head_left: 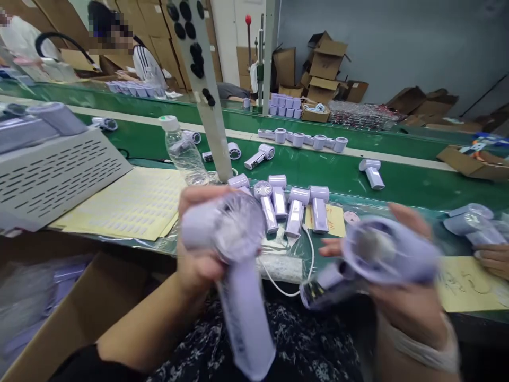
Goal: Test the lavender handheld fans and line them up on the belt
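In my left hand [199, 254] is a lavender handheld fan [248, 318], gripped around its round head with the handle hanging down. Clear film seems to cover its head. My right hand [413, 302] is closed around a second lavender handheld fan [401, 254], smeared by motion. Just below that one, a lavender handle part [330, 284] shows its open inside with dark and yellowish pieces; whether it joins the second fan I cannot tell. On the bench ahead lies a group of assembled lavender fans [296, 207], next to a white cable [312, 254].
A plastic bottle [185, 151] stands beside a metal post [210, 106]. Yellow label sheets [131, 201] lie left, near a slotted grey box [67, 164]. More fan parts [302, 139] sit on the green belt [318, 167]. Another person's hand [493, 260] is at far right; an open carton [79, 318] stands lower left.
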A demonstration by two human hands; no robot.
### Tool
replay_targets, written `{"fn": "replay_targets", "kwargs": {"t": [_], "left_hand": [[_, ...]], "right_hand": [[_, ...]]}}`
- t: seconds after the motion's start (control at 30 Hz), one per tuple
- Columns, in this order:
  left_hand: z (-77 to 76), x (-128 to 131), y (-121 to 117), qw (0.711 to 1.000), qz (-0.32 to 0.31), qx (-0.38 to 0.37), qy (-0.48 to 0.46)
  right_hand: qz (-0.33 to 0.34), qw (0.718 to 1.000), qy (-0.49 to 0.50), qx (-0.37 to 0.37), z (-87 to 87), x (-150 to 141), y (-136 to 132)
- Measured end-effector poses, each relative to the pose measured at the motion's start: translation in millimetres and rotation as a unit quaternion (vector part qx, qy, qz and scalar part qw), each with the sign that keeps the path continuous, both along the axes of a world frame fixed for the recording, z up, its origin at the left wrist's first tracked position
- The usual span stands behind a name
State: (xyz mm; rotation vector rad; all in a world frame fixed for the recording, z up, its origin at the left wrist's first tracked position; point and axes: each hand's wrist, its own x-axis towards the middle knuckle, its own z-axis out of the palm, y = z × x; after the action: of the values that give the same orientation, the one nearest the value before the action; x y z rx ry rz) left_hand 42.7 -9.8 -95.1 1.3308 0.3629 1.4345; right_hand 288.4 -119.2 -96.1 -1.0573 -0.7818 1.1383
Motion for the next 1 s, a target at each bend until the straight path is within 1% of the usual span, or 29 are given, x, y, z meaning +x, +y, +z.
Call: {"fn": "replay_targets", "kwargs": {"t": [0.07, 0.1, 0.17, 0.2, 0.23, 0.27, 0.3, 0.33, 0.37, 0.4, 0.43, 0.47, 0.5, 0.53, 0.57, 0.6, 0.63, 0.67, 0.7, 0.77, 0.83, 0.9, 0.93, 1.0], "left_hand": [[-11.2, 27.2, 2.0, 0.994, 0.021, 0.102, 0.012], [-13.9, 43.8, 4.0, 0.991, 0.030, 0.131, 0.016], [-12.1, 77.3, 10.5, 0.986, 0.055, 0.159, 0.020], [-8.3, 91.3, 15.4, 0.984, 0.057, 0.166, 0.037], [-3.7, 101.8, 21.5, 0.981, 0.048, 0.172, 0.076], [0.5, 107.8, 28.7, 0.973, 0.030, 0.179, 0.143], [3.2, 108.9, 36.9, 0.955, 0.012, 0.186, 0.232], [3.6, 105.4, 45.4, 0.923, -0.004, 0.190, 0.335], [1.1, 98.2, 53.7, 0.880, -0.002, 0.189, 0.437], [-4.4, 88.5, 61.0, 0.831, 0.013, 0.185, 0.524], [-12.5, 77.7, 66.8, 0.782, 0.045, 0.177, 0.596], [-22.4, 67.3, 70.9, 0.737, 0.072, 0.174, 0.649], [-33.1, 58.4, 73.3, 0.705, 0.073, 0.176, 0.683], [-43.4, 51.5, 74.6, 0.694, 0.081, 0.181, 0.692], [-52.3, 46.9, 75.2, 0.697, 0.086, 0.185, 0.688], [-58.9, 43.9, 76.1, 0.710, 0.092, 0.184, 0.674], [-62.5, 41.6, 77.7, 0.730, 0.102, 0.174, 0.653], [-63.1, 39.0, 80.3, 0.752, 0.111, 0.155, 0.631], [-60.7, 35.0, 83.7, 0.777, 0.116, 0.126, 0.605], [-49.1, 19.9, 90.9, 0.832, 0.110, 0.035, 0.542], [-34.3, -4.8, 94.1, 0.882, 0.079, -0.092, 0.455], [-23.7, -33.9, 89.9, 0.913, 0.056, -0.196, 0.355], [-21.5, -47.5, 85.4, 0.922, 0.056, -0.225, 0.310], [-23.2, -68.0, 74.4, 0.941, 0.053, -0.237, 0.237]], "right_hand": [[0.004, 0.998, -0.049, 0.027, -5.1, -19.6, 8.2], [0.020, 0.996, -0.077, 0.046, -6.4, -26.6, 13.1], [0.046, 0.986, -0.141, 0.075, -6.2, -28.8, 23.3], [0.049, 0.980, -0.174, 0.078, -5.4, -22.5, 28.1], [0.035, 0.974, -0.214, 0.068, -4.7, -10.6, 32.3], [0.003, 0.963, -0.265, 0.044, -4.8, 6.8, 35.7], [-0.044, 0.942, -0.333, 0.001, -6.0, 29.0, 37.8], [-0.097, 0.909, -0.403, -0.054, -8.5, 55.1, 38.6], [-0.157, 0.855, -0.480, -0.120, -12.2, 83.6, 37.6], [-0.207, 0.779, -0.557, -0.199, -16.6, 113.0, 35.1], [-0.229, 0.749, -0.574, -0.240, -21.4, 141.5, 31.4], [-0.241, 0.729, -0.582, -0.267, -25.9, 167.4, 27.4], [-0.253, 0.710, -0.590, -0.289, -30.0, 189.7, 24.2], [-0.270, 0.694, -0.596, -0.302, -33.5, 207.7, 23.0], [-0.293, 0.673, -0.605, -0.310, -36.5, 221.0, 25.0], [-0.319, 0.650, -0.616, -0.311, -39.4, 230.2, 31.3], [-0.341, 0.630, -0.628, -0.304, -42.5, 235.8, 42.3], [-0.352, 0.617, -0.640, -0.292, -46.1, 238.7, 57.8], [-0.351, 0.614, -0.651, -0.275, -50.2, 240.0, 76.9], [-0.322, 0.630, -0.661, -0.250, -59.6, 240.9, 120.3], [-0.302, 0.651, -0.650, -0.250, -68.7, 242.5, 160.0], [-0.310, 0.667, -0.621, -0.270, -75.7, 244.7, 187.3], [-0.318, 0.675, -0.605, -0.280, -78.1, 245.1, 195.8], [-0.332, 0.693, -0.573, -0.286, -80.1, 242.4, 204.8]]}}
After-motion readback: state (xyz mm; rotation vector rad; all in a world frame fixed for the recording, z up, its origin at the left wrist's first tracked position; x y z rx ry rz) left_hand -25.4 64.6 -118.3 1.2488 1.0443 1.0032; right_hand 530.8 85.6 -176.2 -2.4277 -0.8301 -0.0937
